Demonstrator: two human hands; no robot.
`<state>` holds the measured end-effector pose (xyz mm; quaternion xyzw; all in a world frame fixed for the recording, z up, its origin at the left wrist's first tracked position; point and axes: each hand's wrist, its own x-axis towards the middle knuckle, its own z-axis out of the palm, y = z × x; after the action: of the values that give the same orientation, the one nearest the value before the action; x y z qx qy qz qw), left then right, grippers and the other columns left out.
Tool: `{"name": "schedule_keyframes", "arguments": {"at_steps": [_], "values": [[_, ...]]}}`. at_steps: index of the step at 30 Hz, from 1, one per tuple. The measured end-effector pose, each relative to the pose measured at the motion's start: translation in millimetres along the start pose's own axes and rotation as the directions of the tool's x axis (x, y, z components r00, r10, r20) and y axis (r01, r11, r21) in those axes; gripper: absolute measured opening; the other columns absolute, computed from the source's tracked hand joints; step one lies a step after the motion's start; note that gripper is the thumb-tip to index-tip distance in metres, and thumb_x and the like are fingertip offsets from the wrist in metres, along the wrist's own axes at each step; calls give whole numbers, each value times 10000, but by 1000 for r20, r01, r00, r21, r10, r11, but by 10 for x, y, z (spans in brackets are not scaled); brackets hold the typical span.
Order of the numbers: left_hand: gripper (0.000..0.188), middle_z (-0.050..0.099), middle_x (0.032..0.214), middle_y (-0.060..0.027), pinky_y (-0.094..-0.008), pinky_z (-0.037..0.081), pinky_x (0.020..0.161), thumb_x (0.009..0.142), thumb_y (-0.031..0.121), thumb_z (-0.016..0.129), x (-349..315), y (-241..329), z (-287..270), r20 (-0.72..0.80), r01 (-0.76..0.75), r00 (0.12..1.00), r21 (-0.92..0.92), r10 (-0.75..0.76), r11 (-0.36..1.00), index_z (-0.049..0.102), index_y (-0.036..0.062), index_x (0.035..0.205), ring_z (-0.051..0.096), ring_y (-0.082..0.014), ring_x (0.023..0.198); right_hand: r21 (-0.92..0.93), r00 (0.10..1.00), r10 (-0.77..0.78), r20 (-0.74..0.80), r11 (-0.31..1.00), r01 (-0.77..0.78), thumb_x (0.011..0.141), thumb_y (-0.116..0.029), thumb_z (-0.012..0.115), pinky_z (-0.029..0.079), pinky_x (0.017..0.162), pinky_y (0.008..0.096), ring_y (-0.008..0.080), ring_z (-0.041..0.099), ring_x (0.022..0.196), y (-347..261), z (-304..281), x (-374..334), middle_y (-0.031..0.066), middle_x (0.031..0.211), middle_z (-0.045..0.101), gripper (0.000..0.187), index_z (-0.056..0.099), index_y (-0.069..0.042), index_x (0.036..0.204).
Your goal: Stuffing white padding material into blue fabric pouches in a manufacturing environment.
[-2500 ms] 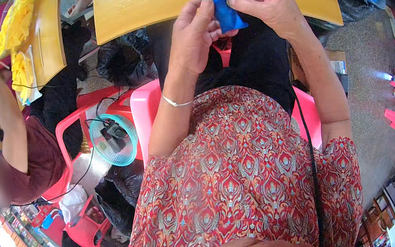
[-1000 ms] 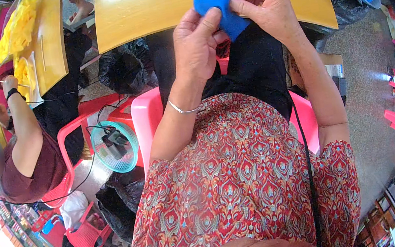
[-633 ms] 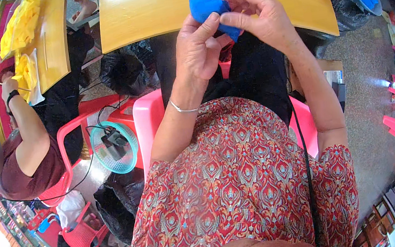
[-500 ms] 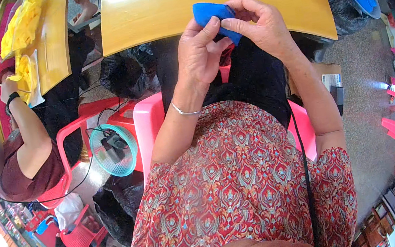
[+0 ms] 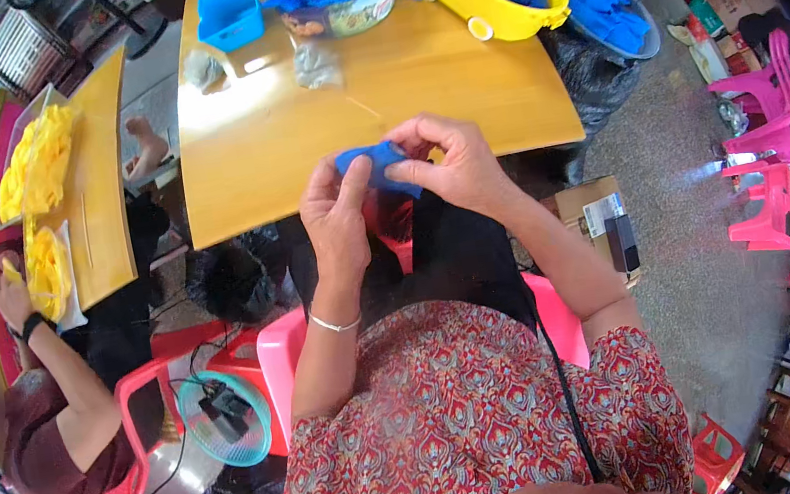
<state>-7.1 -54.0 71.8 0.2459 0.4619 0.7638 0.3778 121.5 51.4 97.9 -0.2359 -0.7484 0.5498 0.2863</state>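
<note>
At the edge of the smooth yellow-brown counter point(image 5: 453, 87), left hand point(image 5: 335, 219) and right hand point(image 5: 460, 165) each have a pinching grip on one folded, matte blue cloth point(image 5: 380, 156).

Blue cloth point(image 5: 379, 157) partly hidden by both hands point(image 5: 335, 223) point(image 5: 465, 168), outline unclear

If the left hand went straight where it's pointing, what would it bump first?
Probably the crumpled greyish bundle on the table, straight ahead of the left hand. I can't tell the hand's height, so the table's edge might come first.
</note>
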Motion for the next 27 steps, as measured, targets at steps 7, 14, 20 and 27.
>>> {"name": "schedule_keyframes", "arguments": {"at_steps": [7, 14, 20, 27], "values": [[107, 662, 900, -21, -206, 490, 688, 920, 104, 632, 87, 27, 84, -9, 29, 999, -154, -31, 988, 638, 19, 985, 603, -69, 773, -152, 992, -112, 56, 981, 119, 809, -177, 746, 494, 758, 290, 138, 617, 834, 48, -10, 39, 69, 903, 669, 313, 657, -2, 1052], [194, 598, 755, 40, -175, 387, 576, 965, 181, 586, 115, 61, 147, -38, 1, 999, 83, 2, 997, 644, 36, 850, 493, -21, 667, -168, 996, -44, 83, 984, 58, 804, -163, 733, 491, 704, 288, 137, 627, 746, 2, -93, 0, 89, 802, 678, 222, 687, 13, 932], [276, 579, 711, 28, -216, 403, 589, 982, 233, 556, 268, 43, 123, -60, -101, 991, 211, 116, 972, 639, 22, 825, 491, -42, 643, -232, 990, -117, 76, 964, 131, 805, -172, 734, 478, 659, 281, 124, 610, 707, -152, -224, 85, 83, 775, 663, 234, 695, 5, 952], [268, 642, 807, -57, -258, 475, 671, 980, 245, 547, 276, -54, -168, -71, -27, 997, 178, 41, 984, 630, -5, 933, 584, -123, 689, -286, 937, -128, -324, 958, 32, 827, -241, 727, 411, 555, 217, 25, 503, 644, -222, -1240, 342, -41, 701, 586, 231, 694, -22, 894]]}}
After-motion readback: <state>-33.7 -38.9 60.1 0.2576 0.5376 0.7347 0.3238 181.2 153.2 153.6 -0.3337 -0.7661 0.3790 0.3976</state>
